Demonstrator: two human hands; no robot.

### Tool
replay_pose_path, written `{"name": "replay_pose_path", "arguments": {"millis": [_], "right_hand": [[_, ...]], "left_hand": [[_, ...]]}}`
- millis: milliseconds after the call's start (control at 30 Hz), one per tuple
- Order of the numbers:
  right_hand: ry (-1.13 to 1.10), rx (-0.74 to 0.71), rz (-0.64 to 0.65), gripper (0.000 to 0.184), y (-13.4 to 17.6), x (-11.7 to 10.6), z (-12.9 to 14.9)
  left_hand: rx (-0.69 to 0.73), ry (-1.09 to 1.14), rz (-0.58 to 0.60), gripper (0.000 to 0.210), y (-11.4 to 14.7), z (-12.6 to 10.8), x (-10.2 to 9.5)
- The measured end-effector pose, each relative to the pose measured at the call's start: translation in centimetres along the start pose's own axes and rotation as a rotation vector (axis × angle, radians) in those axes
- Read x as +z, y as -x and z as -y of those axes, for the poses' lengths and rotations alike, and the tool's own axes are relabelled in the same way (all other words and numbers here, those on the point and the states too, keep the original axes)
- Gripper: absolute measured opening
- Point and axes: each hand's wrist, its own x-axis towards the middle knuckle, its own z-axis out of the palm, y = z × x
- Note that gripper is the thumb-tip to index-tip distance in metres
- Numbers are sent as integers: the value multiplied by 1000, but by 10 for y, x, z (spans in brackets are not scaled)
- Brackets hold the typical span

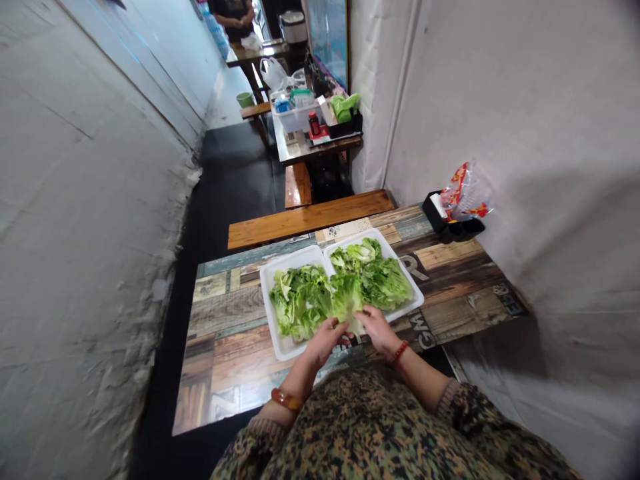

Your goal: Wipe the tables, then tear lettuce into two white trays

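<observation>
Between my two hands is a green lettuce leaf [346, 297], its pale stem end toward me. My left hand [327, 339] is closed at the stem's left side, fingers curled. My right hand [375, 327] pinches the leaf's right edge. The leaf spans the gap between two white trays set side by side. In the left tray [270, 327] lies a heap of lettuce leaves [297, 303]. More lettuce [385, 280] fills the right tray [417, 298]. The undersides of my fingers are hidden.
The trays stand on a wood-patterned table [240, 360]. A black holder [453, 227] with a plastic packet is at its right end, by the wall. Beyond are a wooden bench [310, 217] and a cluttered second table [295, 150]. A person [235, 17] stands far back.
</observation>
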Motion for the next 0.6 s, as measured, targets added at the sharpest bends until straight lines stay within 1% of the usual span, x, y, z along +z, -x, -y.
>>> {"name": "replay_pose_path", "arguments": {"millis": [33,100,167,233,267,300,333,400,433,467,533,600], "right_hand": [[25,-10,-56,30,-4,-9,2],[173,-120,-184,32,-12,-30,10],[434,-300,-284,37,-18,-47,20],[720,-442,-330,45,-21,-56,27],[851,-475,-317,48,-22,-56,27],[966,-481,-271,50,-21,-54,25],[1060,-466,-194,51,-20,-50,20],[1177,-400,-8,49,-19,-41,9],[1210,-366,68,47,-18,-37,3],[1233,-342,116,45,-18,-35,0],[1258,-338,123,40,-21,-35,0],[1241,-389,96,37,-27,-38,7]], "left_hand": [[-4,1,-6,41,0,1,-3],[3,31,-44,50,0,3,-9],[20,80,-80,57,0,5,-17],[31,116,-102,58,0,7,-24],[30,127,-110,59,0,9,-26],[27,134,-117,60,0,10,-29],[24,139,-123,60,1,11,-31],[23,147,-139,60,1,12,-35],[26,151,-147,60,1,13,-37],[30,156,-155,59,1,13,-39],[38,165,-170,58,2,12,-45],[40,183,-190,56,2,12,-51]]}}
